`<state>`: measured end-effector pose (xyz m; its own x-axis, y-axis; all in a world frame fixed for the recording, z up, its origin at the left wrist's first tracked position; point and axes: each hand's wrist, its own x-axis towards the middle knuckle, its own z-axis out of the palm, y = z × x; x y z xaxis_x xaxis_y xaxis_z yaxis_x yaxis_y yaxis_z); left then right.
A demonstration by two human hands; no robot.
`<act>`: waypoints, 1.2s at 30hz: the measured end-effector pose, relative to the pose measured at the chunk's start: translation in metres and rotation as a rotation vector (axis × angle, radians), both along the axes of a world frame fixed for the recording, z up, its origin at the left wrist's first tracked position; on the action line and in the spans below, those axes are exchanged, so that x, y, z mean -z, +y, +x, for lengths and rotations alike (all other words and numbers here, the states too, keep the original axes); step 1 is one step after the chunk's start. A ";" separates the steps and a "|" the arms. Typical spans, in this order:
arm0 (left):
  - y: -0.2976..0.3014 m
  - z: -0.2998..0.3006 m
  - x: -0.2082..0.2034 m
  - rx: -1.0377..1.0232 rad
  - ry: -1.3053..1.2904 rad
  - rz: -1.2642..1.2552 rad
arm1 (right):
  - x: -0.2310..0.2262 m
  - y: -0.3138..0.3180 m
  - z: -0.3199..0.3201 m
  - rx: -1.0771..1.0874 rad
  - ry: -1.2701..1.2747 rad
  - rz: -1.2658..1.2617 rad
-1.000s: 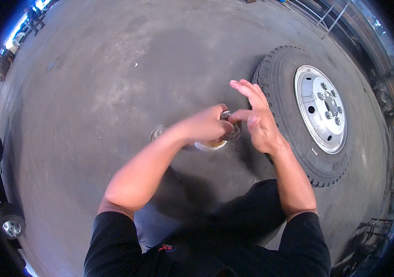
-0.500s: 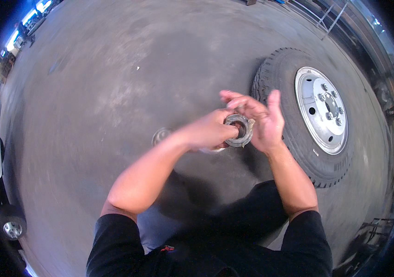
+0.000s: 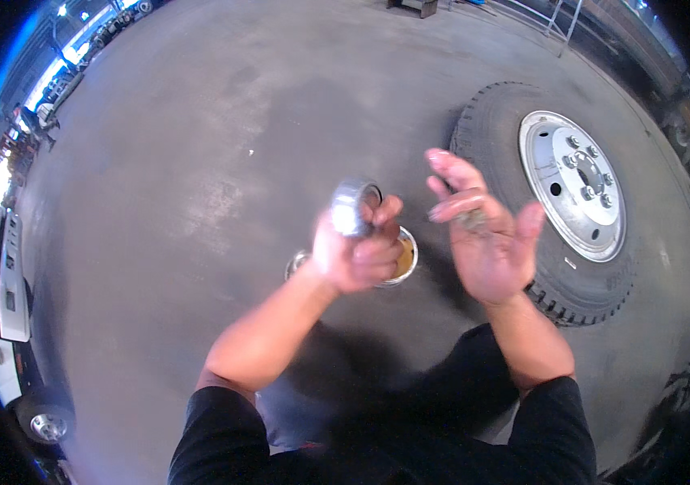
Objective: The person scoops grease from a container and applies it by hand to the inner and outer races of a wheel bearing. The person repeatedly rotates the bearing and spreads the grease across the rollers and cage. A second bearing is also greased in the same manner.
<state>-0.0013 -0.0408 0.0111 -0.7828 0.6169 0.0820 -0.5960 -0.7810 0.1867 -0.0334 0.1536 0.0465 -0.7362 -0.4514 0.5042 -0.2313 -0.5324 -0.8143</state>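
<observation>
My left hand [image 3: 351, 260] is closed around a shiny metal bearing [image 3: 348, 210], a thick ring tilted so that its outer side shows, with fingers reaching into its hole. To its right, my right hand [image 3: 486, 259] is raised with the palm turned up and fingers spread, apart from the bearing. A smear of brownish grease [image 3: 472, 219] lies on it near the finger bases. Below my left hand stands a round metal tin [image 3: 413, 260] with yellowish-brown contents, partly covered by the hand. Another round metal piece [image 3: 294, 263] shows beside my left wrist, mostly hidden.
A large wheel with a black tyre [image 3: 495, 137] and a silver rim [image 3: 535, 162] lies on the concrete floor to the right. At the left edge stands a white truck [image 3: 12, 279]; a person [image 3: 36, 125] is farther back. A metal frame [image 3: 563, 32] is at the far right.
My hands have moved apart. The bearing has shifted left and tilted in my left hand, while my right hand has turned its palm up, showing the grease.
</observation>
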 end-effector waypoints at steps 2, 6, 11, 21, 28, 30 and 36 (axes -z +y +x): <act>0.000 0.003 0.005 0.134 0.116 0.212 | -0.005 0.004 0.003 -0.028 -0.162 -0.183; 0.005 0.002 -0.002 0.267 0.241 0.314 | -0.004 0.009 0.003 -0.030 -0.244 -0.175; 0.008 0.003 -0.002 0.279 0.253 0.308 | 0.003 0.006 0.006 -0.016 -0.252 -0.118; -0.008 0.005 -0.004 -0.181 -0.030 -0.435 | 0.006 0.005 -0.008 0.179 -0.147 0.219; 0.019 0.005 -0.005 -0.478 0.457 -1.803 | 0.004 0.003 -0.014 0.186 0.426 0.825; 0.023 0.010 -0.017 -0.429 0.568 -1.993 | 0.013 0.002 -0.017 0.197 0.588 0.965; 0.027 0.014 -0.036 -0.464 0.661 -2.195 | 0.024 -0.002 -0.019 0.454 0.725 0.915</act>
<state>0.0131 -0.0143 0.0472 -0.9991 -0.0414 -0.0033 -0.0338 0.7635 0.6449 -0.0520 0.1519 0.0223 -0.6014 -0.6279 0.4940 -0.7946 0.4056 -0.4519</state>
